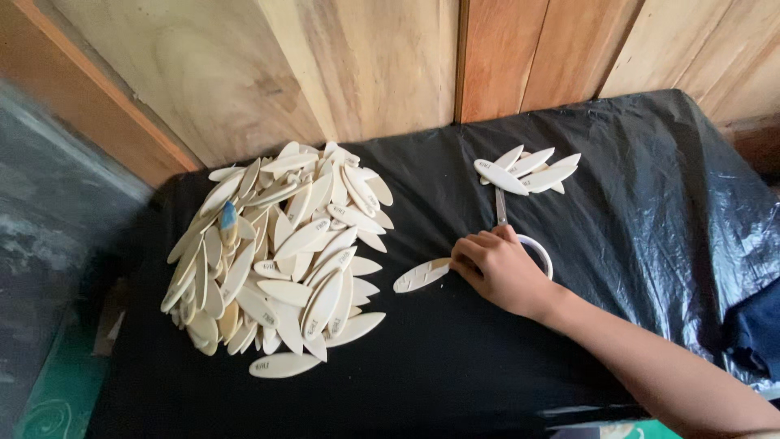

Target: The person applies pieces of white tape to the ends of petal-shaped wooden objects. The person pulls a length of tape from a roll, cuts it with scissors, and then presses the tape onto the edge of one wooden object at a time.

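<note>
My right hand [500, 270] reaches in from the lower right, its fingers curled around one end of a pale oval wooden piece [418, 276] that lies flat on the black plastic sheet [650, 203]. Under the hand lie scissors [501, 207] with a white handle loop, blade pointing away from me. A big heap of the same oval wooden pieces [280, 252] sits to the left of the hand. One piece in it has a blue tip [228, 216]. A small stack of a few pieces [528, 172] lies beyond the hand. My left hand is out of sight.
The black sheet covers a table set against a wooden plank wall [366, 65]. A grey surface [49, 219] drops away at the left. A dark blue cloth [756, 333] lies at the right edge.
</note>
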